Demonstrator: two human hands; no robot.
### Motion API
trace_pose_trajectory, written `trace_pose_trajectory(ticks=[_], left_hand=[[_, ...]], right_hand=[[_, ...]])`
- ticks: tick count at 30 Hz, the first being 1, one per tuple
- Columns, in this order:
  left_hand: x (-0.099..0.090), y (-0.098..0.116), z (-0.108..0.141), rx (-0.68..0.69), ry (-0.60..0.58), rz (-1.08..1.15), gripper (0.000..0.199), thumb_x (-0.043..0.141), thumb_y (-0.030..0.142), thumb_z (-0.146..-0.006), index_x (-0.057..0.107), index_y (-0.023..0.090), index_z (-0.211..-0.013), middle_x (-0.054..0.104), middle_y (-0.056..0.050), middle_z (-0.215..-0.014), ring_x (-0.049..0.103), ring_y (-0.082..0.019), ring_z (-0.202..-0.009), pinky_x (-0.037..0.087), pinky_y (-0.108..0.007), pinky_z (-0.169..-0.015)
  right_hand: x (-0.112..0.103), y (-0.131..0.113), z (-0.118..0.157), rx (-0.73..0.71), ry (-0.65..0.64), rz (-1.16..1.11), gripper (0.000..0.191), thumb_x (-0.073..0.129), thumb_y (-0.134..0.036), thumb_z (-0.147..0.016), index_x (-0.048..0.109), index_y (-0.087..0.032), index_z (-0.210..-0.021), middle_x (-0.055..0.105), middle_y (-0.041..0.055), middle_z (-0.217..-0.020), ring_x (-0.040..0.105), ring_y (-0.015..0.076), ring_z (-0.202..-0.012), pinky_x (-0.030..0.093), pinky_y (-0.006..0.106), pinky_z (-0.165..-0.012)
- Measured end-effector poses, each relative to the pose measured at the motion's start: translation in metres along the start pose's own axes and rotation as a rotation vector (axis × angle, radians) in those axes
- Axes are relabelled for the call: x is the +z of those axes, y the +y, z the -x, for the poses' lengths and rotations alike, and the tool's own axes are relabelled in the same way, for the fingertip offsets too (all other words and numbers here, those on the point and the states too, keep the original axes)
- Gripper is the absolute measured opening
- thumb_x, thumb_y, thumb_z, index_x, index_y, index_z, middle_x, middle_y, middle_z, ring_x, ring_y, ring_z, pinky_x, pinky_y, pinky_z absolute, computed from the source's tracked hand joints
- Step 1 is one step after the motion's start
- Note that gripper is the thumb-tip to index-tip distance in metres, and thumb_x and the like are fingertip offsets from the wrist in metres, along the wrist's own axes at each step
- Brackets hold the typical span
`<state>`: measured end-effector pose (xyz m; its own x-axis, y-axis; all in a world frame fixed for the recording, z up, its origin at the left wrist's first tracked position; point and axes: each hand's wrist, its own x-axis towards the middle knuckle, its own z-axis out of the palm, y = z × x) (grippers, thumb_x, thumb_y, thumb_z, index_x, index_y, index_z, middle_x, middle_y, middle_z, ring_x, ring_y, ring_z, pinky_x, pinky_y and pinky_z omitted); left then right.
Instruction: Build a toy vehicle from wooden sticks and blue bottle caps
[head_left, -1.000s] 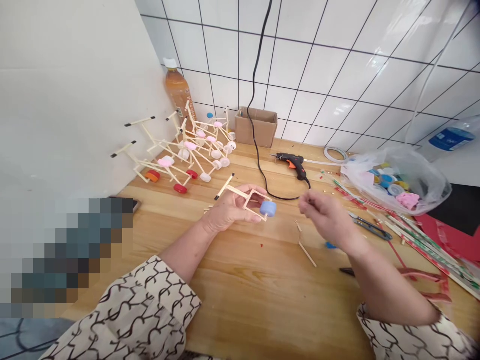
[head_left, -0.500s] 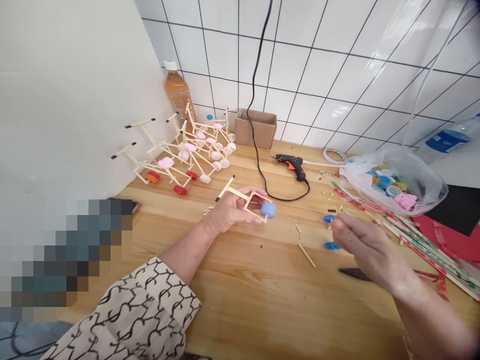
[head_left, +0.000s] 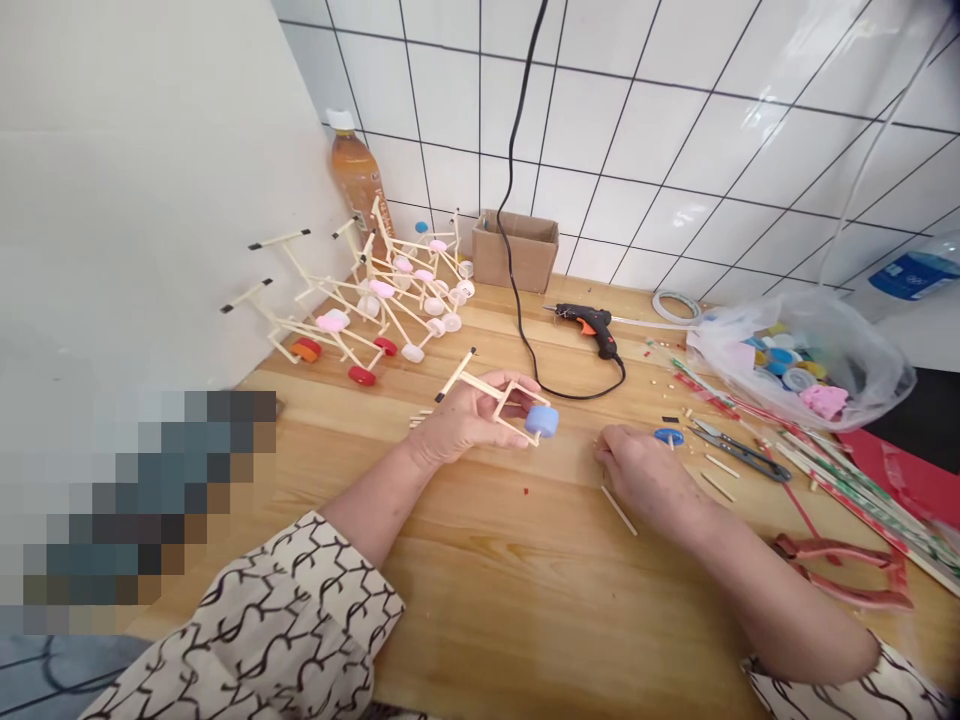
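Note:
My left hand [head_left: 469,422] is shut on a small frame of wooden sticks [head_left: 499,392], which has a blue bottle-cap wheel [head_left: 541,421] at its end. My right hand [head_left: 637,470] lies low on the wooden tabletop [head_left: 480,560], fingers curled downward. A thin wooden stick [head_left: 619,510] runs out from under that hand, and its upper part is hidden. Whether the fingers grip it, I cannot tell. Just beyond the hand sits a small blue cap [head_left: 669,436].
Finished stick models with pink and red parts [head_left: 375,300] stand at the back left, by an orange-drink bottle [head_left: 356,180]. A black glue gun [head_left: 592,322] and its cord lie at the back, near a cardboard box [head_left: 515,250]. Scissors [head_left: 742,455], red pliers [head_left: 844,572] and a plastic bag of caps [head_left: 802,360] lie right.
My right hand has come down from above the table to rest over the wooden stick. My left hand and its frame have barely moved. One blue cap seen earlier is now out of sight.

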<state>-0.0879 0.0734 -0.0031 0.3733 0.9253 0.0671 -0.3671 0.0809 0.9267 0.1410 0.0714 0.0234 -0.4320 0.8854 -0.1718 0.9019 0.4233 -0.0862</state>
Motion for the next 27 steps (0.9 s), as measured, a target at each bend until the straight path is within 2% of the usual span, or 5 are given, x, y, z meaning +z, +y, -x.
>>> trace_pose_trajectory(ticks=[4, 10, 16, 20, 27], left_hand=[[-0.002, -0.002, 0.0, 0.007, -0.005, -0.016, 0.052, 0.078, 0.003, -0.051, 0.062, 0.017, -0.099, 0.065, -0.006, -0.098, 0.06, -0.02, -0.094, 0.048, -0.034, -0.082], [-0.002, -0.003, 0.001, -0.001, -0.026, -0.025, 0.052, 0.078, 0.003, -0.051, 0.062, 0.017, -0.099, 0.064, -0.006, -0.099, 0.059, -0.02, -0.094, 0.049, -0.033, -0.081], [0.0, 0.0, 0.001, -0.023, -0.005, -0.045, 0.053, 0.078, 0.004, -0.051, 0.061, 0.016, -0.1, 0.065, -0.007, -0.1, 0.06, -0.02, -0.095, 0.049, -0.034, -0.083], [0.002, 0.0, 0.001, -0.035, 0.004, -0.023, 0.052, 0.078, 0.003, -0.05, 0.062, 0.016, -0.098, 0.066, -0.007, -0.097, 0.061, -0.021, -0.092, 0.048, -0.035, -0.085], [-0.001, -0.002, 0.001, -0.038, 0.005, -0.042, 0.054, 0.08, 0.005, -0.05, 0.062, 0.016, -0.1, 0.065, -0.007, -0.098, 0.061, -0.022, -0.093, 0.049, -0.035, -0.083]], right_hand=[[0.001, 0.002, 0.003, 0.005, -0.005, 0.007, 0.021, 0.039, -0.012, -0.086, 0.055, -0.015, -0.074, 0.063, 0.0105, -0.07, 0.056, 0.0192, -0.064, 0.032, 0.027, -0.057], [-0.004, 0.01, 0.007, -0.022, 0.007, -0.035, 0.019, 0.039, -0.013, -0.087, 0.054, -0.017, -0.075, 0.061, 0.0044, -0.068, 0.054, 0.0154, -0.061, 0.034, 0.024, -0.056], [-0.005, 0.01, 0.007, -0.044, 0.005, -0.031, 0.021, 0.04, -0.007, -0.083, 0.056, -0.017, -0.074, 0.065, 0.0085, -0.073, 0.057, 0.0179, -0.066, 0.034, 0.026, -0.058], [-0.004, 0.015, 0.008, -0.051, -0.007, -0.072, 0.021, 0.045, -0.008, -0.081, 0.057, -0.018, -0.067, 0.067, 0.0066, -0.07, 0.059, 0.0169, -0.065, 0.036, 0.024, -0.057], [-0.023, 0.033, 0.024, -0.023, 0.143, -0.181, 0.019, 0.046, -0.021, -0.085, 0.055, -0.02, -0.069, 0.061, 0.0008, -0.063, 0.054, 0.0143, -0.058, 0.038, 0.025, -0.058]])
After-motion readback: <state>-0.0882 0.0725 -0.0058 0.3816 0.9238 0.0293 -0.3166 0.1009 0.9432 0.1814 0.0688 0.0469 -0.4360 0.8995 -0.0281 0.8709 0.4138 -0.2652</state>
